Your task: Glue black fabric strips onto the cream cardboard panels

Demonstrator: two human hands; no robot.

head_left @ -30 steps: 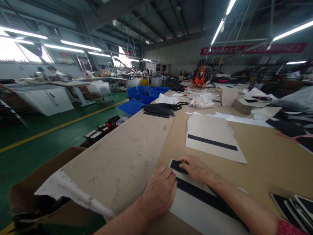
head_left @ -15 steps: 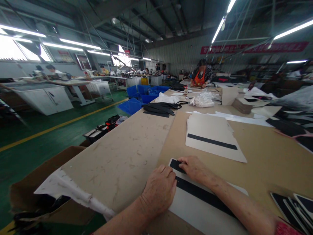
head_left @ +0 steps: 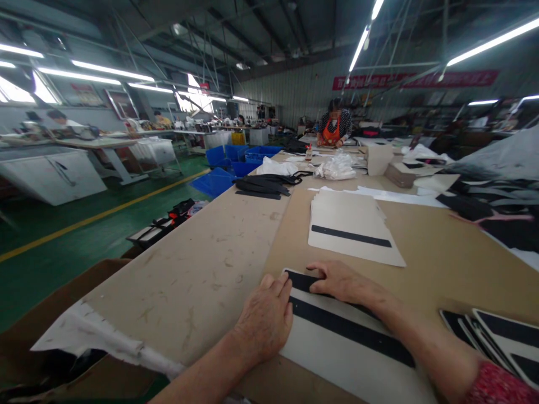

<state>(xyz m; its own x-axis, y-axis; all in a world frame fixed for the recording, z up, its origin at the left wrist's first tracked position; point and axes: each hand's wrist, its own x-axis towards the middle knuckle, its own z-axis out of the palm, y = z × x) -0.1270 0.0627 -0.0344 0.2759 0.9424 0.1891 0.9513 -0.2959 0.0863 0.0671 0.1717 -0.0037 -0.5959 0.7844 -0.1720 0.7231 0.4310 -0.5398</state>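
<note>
A pale flat board [head_left: 324,359] with two black strips across it lies on the table in front of me. My left hand [head_left: 265,317] rests at the board's left edge, fingers stretched forward onto the left end of the far strip. That far black strip [head_left: 300,280] runs along the board's far edge and passes under my right hand [head_left: 339,280]. The right thumb touches the strip while the index finger points left, apart from the thumb. Nearer to me is the second black strip [head_left: 349,328], partly covered by my right forearm at its right end.
Beyond my hands lies a stack of pale boards [head_left: 345,216], one black strip on top. Several black-and-white pieces [head_left: 505,336] are piled at the right. Black straps [head_left: 265,184], a clear plastic bag [head_left: 337,166] and blue bins [head_left: 214,182] are farther off. A co-worker [head_left: 334,126] is at the table's far end.
The view has turned slightly right. My left fingers have straightened forward over the strip's end, and my right hand has slid a little right along the strip with its fingers wider apart.
</note>
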